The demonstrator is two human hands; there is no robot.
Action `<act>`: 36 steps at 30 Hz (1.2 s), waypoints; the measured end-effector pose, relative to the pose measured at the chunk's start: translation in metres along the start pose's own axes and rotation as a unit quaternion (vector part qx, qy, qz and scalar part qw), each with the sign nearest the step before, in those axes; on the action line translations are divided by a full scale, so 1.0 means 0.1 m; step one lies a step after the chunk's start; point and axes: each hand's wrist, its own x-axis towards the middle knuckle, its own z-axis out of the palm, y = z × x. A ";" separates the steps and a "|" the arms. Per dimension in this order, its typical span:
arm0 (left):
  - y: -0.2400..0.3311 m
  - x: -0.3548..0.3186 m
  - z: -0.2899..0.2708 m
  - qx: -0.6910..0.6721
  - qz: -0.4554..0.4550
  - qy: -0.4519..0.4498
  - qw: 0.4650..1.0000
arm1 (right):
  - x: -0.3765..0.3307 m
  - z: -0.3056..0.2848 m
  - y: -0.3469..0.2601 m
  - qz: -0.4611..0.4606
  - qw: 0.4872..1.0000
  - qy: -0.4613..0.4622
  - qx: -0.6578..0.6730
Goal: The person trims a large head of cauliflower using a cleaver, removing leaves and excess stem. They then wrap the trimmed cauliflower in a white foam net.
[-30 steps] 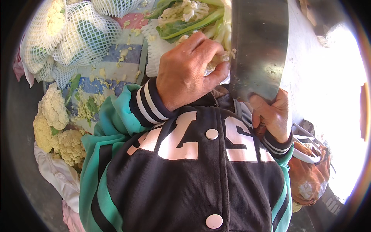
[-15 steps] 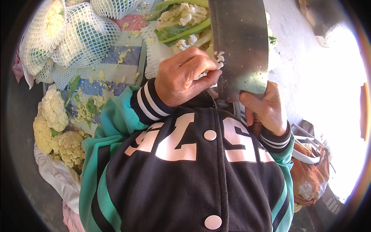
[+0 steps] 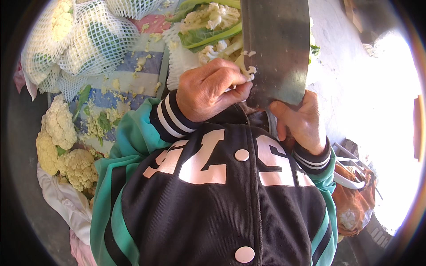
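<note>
A: What is there at the far left?

B: At the top I see netted cauliflowers [image 3: 97, 37], and below them loose cauliflower heads [image 3: 62, 124] without net. Pale crumbs lie on the blue-and-white surface [image 3: 144, 84] beside them.

A: And the left hand [image 3: 213, 88]?

B: Its thumb and forefinger pinch, as it seems, a small cauliflower piece [image 3: 250, 72], right at the left edge of the broad blade [image 3: 277, 48]. The other fingers are curled in.

A: How does one handle this well?

B: In my judgement, the pinch should be firm but gentle, with the fingertips drawn back from the metal, and the strokes short and slow. I cannot tell which edge is sharp, so both deserve care.

A: How does the piece look?

B: It is whitish, with small knobbly buds; its lower part is hidden by the fingers. Above it, the leafy cauliflower [image 3: 215, 20] shows cream clusters between green leaves.

A: And the right hand [image 3: 301, 122]?

B: It is closed at the near end of the blade, thumb against the metal. The handle does not show. Lower, at the right, is an orange-brown bag [image 3: 353, 210].
</note>
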 end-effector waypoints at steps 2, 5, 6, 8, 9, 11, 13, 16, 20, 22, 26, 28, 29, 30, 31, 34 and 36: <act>0.00 -0.01 0.00 -0.006 0.001 -0.004 1.000 | -0.02 -0.02 -0.04 0.014 1.000 -0.012 0.002; 0.00 -0.02 0.00 -0.017 0.001 -0.007 1.000 | -0.02 -0.03 -0.09 0.029 0.999 -0.024 0.013; -0.01 -0.02 0.00 -0.014 0.003 -0.003 1.000 | -0.01 -0.01 -0.09 0.025 0.999 -0.022 0.006; -0.02 -0.02 0.00 -0.009 -0.001 0.007 1.000 | 0.00 0.02 -0.10 0.025 1.000 -0.013 0.006; -0.02 -0.02 0.00 -0.007 -0.006 0.014 1.000 | 0.00 0.03 -0.11 0.030 0.999 -0.007 0.013; -0.01 -0.02 0.00 -0.005 -0.006 0.020 1.000 | -0.01 0.04 -0.13 0.052 0.999 -0.009 0.011; -0.01 -0.02 0.02 -0.008 0.008 0.023 1.000 | -0.02 0.02 -0.18 0.098 0.995 -0.010 -0.017; -0.01 -0.03 0.02 -0.029 0.001 0.031 0.999 | -0.03 0.06 -0.20 0.092 0.995 -0.017 0.015; -0.03 -0.02 -0.05 -0.058 0.005 0.004 0.998 | -0.03 0.04 -0.22 0.093 0.995 -0.017 -0.020; -0.02 -0.03 -0.09 -0.089 -0.002 -0.006 0.996 | -0.04 0.05 -0.18 0.047 0.999 0.003 0.022; -0.02 -0.07 -0.15 -0.112 0.051 -0.023 0.992 | -0.08 -0.05 -0.09 0.024 0.998 0.051 0.031; -0.06 -0.13 -0.26 -0.036 0.064 0.007 0.997 | -0.12 -0.10 -0.05 -0.017 0.996 0.059 0.061; -0.10 -0.17 -0.36 -0.001 0.061 0.021 0.998 | -0.14 -0.13 -0.04 -0.033 0.994 0.075 0.077; -0.14 -0.22 -0.48 0.033 0.059 0.035 0.997 | -0.16 -0.15 -0.03 -0.048 0.990 0.091 0.093; -0.18 -0.28 -0.61 0.067 0.006 0.046 0.997 | -0.17 -0.19 -0.02 -0.068 0.988 0.099 0.099; -0.30 -0.43 -0.98 0.215 -0.144 0.072 0.963 | -0.17 -0.29 -0.04 -0.106 0.976 0.140 0.129; -0.32 -0.49 -1.14 0.281 -0.291 0.037 0.914 | -0.13 -0.33 -0.05 -0.129 0.972 0.163 0.108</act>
